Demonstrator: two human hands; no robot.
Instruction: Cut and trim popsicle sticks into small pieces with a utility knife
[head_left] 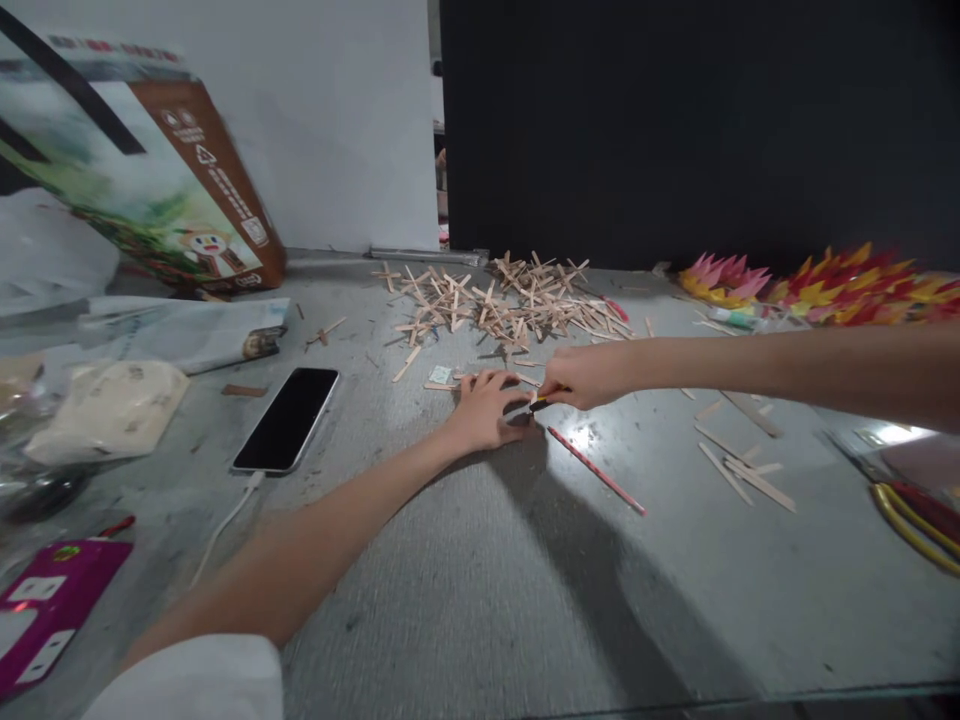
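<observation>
My left hand point(487, 408) rests on the grey table with its fingers spread and bent, thumb apart from the index finger. Whatever lies under its fingertips is mostly hidden. Close against it, my right hand point(583, 377) is closed on a slim yellow-and-black tool point(541, 403), which looks like a craft knife. The tool points down toward the left thumb and index finger. Just below the right hand lies a red patterned pencil point(596, 470). Behind both hands spreads a pile of wooden craft sticks point(487, 305), many joined in crosses. A small pale square point(440, 375) sits left of my left fingers.
A phone point(289, 420) with a white cable lies at left, near a magenta power strip point(56, 605). A printed box point(172, 190) stands behind. At right are loose sticks point(750, 475), yellow-handled scissors point(911, 520) and colourful paper petals point(840, 285). A dark panel point(697, 130) rises behind the table.
</observation>
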